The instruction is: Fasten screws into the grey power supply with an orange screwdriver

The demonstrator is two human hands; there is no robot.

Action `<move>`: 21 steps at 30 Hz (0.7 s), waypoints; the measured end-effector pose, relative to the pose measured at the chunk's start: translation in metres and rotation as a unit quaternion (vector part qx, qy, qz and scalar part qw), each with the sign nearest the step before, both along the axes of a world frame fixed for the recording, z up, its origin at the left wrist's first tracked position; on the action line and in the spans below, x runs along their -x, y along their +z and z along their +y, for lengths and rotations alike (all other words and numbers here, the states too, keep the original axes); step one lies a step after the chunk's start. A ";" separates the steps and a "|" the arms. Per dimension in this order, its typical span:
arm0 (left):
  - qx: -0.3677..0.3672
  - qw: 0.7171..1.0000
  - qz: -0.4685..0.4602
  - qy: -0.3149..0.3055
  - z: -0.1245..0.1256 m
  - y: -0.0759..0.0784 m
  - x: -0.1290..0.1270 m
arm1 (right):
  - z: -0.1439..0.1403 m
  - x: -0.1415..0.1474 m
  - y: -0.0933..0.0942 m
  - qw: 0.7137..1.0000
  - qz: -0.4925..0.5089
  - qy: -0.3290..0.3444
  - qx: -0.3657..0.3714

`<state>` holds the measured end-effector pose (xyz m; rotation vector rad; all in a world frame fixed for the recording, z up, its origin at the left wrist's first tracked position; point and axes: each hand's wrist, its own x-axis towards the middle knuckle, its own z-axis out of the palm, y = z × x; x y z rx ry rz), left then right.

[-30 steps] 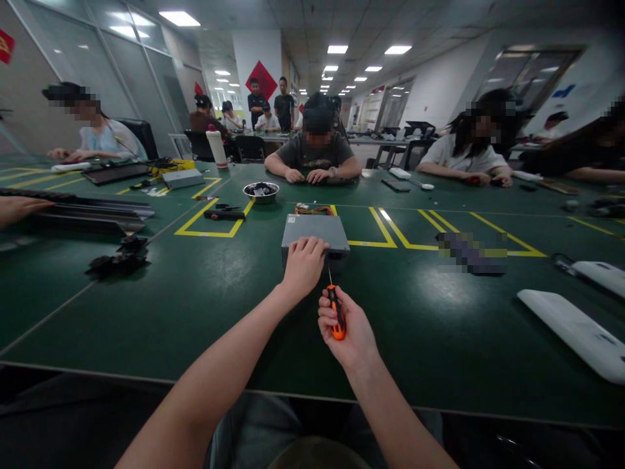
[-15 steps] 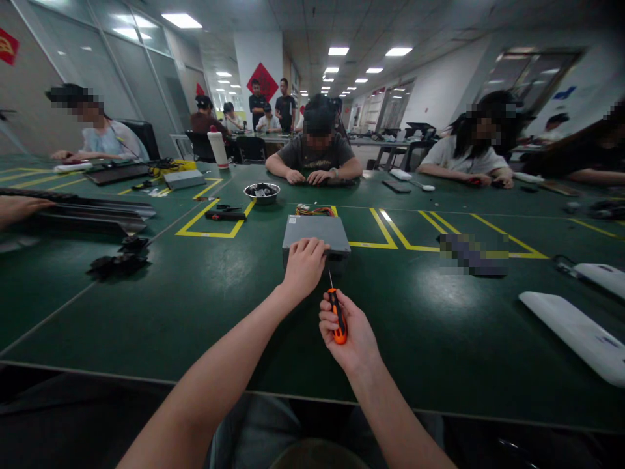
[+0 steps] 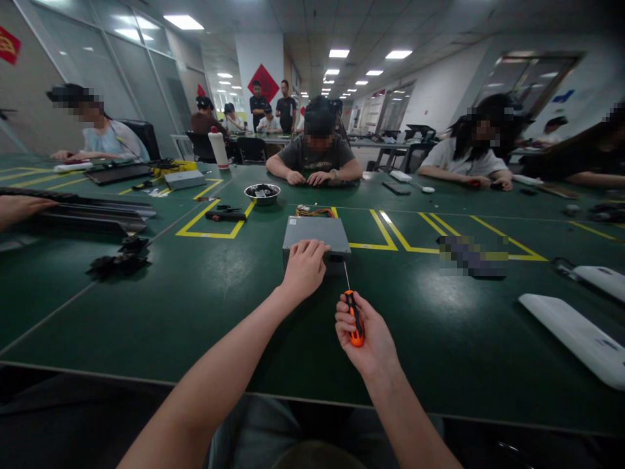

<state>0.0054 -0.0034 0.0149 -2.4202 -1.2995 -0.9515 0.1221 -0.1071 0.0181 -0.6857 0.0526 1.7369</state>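
A grey metal computer power supply (image 3: 317, 230) sits on the green table in front of me, its bundle of coloured cables (image 3: 315, 212) at the far side. My left hand (image 3: 305, 266) grips its near edge, fingers bent over the top; the thumb is mostly hidden. In my right hand (image 3: 366, 332) is a screwdriver (image 3: 355, 326) with an orange and black handle, fingers wrapped round it. Its thin shaft points away from me, with the tip close to the right part of the box's near face. Whether the tip touches, I cannot tell.
Beyond the box stands a metal bowl (image 3: 262, 200) of small dark parts. A dark tool (image 3: 225, 215) lies inside yellow tape. Black parts (image 3: 120, 260) and metal rails (image 3: 97, 212) lie left, a white device (image 3: 571, 335) right. Other people sit around the table.
My right hand and the screwdriver have moved to the right, taking the tip towards the right side of the box's near face. My left hand and the power supply have stayed in place.
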 end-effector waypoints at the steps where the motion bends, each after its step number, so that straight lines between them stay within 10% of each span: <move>1: 0.001 1.000 -0.001 0.000 0.000 0.000 0.000 | 0.000 0.000 0.000 1.000 0.000 -0.001 -0.001; 21: 0.008 1.000 0.005 0.007 0.000 0.000 0.000 | 0.004 -0.001 -0.002 0.998 -0.044 -0.051 0.014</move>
